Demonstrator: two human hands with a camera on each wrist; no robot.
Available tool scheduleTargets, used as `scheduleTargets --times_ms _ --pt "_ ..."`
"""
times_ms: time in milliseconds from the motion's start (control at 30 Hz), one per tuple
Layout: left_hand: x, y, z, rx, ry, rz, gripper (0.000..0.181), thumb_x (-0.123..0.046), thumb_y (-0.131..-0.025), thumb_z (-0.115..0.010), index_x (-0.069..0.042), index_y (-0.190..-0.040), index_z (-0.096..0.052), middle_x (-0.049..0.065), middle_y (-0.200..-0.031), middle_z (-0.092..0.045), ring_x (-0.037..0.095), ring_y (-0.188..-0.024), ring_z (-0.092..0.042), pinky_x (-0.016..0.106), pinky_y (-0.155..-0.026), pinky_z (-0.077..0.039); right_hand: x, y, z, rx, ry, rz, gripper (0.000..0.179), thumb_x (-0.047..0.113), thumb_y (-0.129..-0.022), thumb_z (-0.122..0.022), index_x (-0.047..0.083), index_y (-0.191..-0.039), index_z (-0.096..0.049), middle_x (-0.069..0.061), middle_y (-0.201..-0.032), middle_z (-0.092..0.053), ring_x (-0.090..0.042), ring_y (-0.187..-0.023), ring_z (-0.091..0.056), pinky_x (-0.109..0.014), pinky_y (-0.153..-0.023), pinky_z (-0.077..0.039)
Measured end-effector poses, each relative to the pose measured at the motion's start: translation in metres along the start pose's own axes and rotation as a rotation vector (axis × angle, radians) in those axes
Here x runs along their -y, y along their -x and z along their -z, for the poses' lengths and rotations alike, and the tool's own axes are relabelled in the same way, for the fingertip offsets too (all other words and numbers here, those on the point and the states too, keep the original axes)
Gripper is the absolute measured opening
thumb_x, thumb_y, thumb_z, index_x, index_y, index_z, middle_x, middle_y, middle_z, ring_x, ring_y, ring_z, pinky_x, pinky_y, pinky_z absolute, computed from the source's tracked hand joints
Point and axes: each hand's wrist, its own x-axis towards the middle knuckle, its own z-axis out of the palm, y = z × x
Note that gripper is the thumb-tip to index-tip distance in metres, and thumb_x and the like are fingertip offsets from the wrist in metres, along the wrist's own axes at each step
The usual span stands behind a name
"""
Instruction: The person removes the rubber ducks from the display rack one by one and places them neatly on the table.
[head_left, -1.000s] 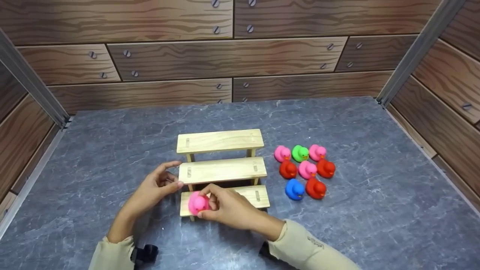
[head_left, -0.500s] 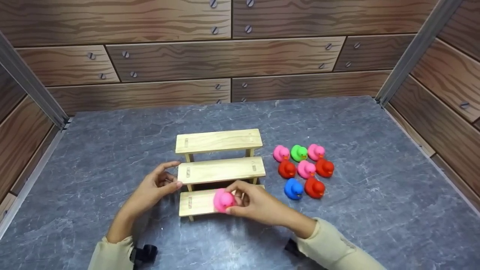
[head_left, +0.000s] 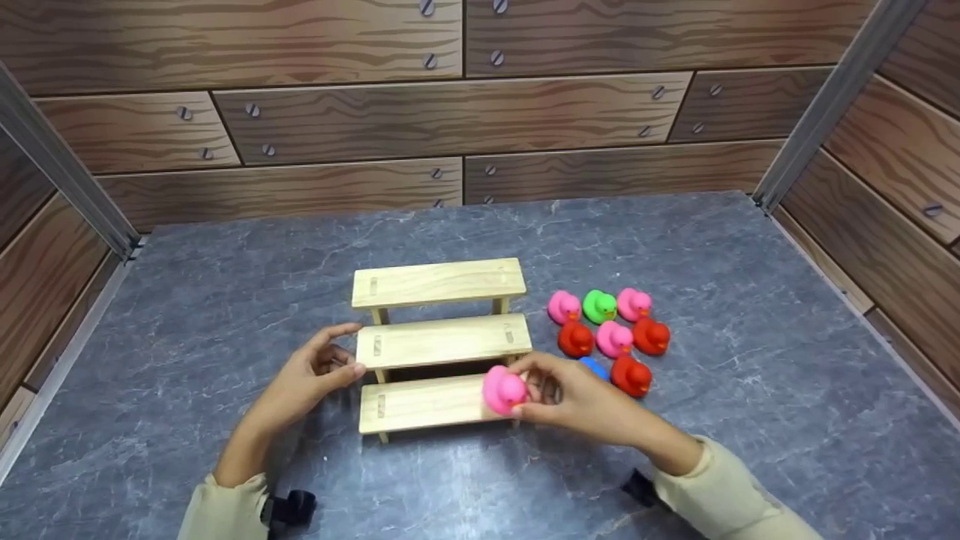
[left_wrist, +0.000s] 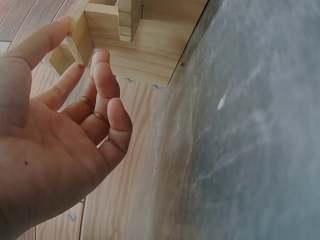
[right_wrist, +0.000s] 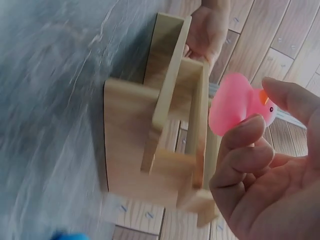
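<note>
A three-tier wooden step stand [head_left: 442,341] stands on the grey marbled table. My left hand [head_left: 311,371] pinches the left end of its middle step, thumb at the front corner and index finger at the back. In the left wrist view the other fingers of the left hand [left_wrist: 55,140] curl loosely beside the stand [left_wrist: 150,55]. My right hand [head_left: 592,401] holds a pink rubber duck [head_left: 504,390] over the right end of the lowest step. Seen from the right wrist, thumb and fingers grip the duck [right_wrist: 232,102] at its head and side.
Several more rubber ducks sit grouped right of the stand: pink ones [head_left: 615,340], red ones [head_left: 631,376] and a green one [head_left: 600,306]. A blue duck [head_left: 592,367] is partly hidden behind my right hand. Wood-patterned walls [head_left: 450,120] enclose the table's back and sides.
My right hand has carried the pink duck rightward along the lowest step, from its left end to its right end. The left hand has stayed at the middle step.
</note>
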Motion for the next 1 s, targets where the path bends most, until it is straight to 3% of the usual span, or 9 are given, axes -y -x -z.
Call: scheduleTargets --times_ms 200,500,733,1000 --pt "0.000 0.000 -0.001 -0.003 0.003 0.005 0.061 -0.018 -0.089 -0.069 -0.010 -0.143 -0.041 0.010 -0.099 -0.061 0.015 -0.084 -0.058 0.026 -0.074 -0.047 -0.009 0.014 0.019 -0.042 0.042 -0.016 0.039 0.024 -0.084 -0.074 0.005 -0.115 -0.061 -0.004 -0.088 -0.057 -0.006 -0.075 -0.050 -0.018 -0.065 -0.044" --pt "-0.001 0.000 0.000 -0.012 0.000 -0.002 0.060 -0.017 -0.089 -0.069 -0.010 -0.143 -0.042 0.010 -0.099 -0.061 0.014 -0.084 -0.057 0.026 -0.074 -0.047 -0.022 0.033 0.051 -0.102 0.023 -0.015 0.038 0.014 -0.086 -0.072 -0.003 -0.116 -0.058 -0.008 -0.093 -0.058 -0.004 -0.076 -0.053 -0.020 -0.066 -0.048" --pt "-0.002 0.003 0.001 0.001 0.002 -0.003 0.060 -0.019 -0.090 -0.068 -0.010 -0.143 -0.041 0.011 -0.102 -0.059 0.015 -0.085 -0.057 0.029 -0.075 -0.048 -0.028 0.051 0.074 -0.173 0.073 -0.005 0.035 0.008 -0.087 -0.070 -0.003 -0.117 -0.056 -0.002 -0.090 -0.056 -0.002 -0.074 -0.055 -0.020 -0.062 -0.049" --pt "-0.001 0.001 0.000 -0.006 0.008 -0.003 0.060 -0.018 -0.090 -0.068 -0.010 -0.143 -0.042 0.010 -0.100 -0.060 0.014 -0.084 -0.057 0.027 -0.073 -0.047 -0.044 0.063 0.094 -0.184 0.096 -0.021 0.033 0.006 -0.088 -0.068 -0.002 -0.118 -0.056 0.002 -0.090 -0.058 -0.003 -0.074 -0.055 -0.020 -0.061 -0.048"
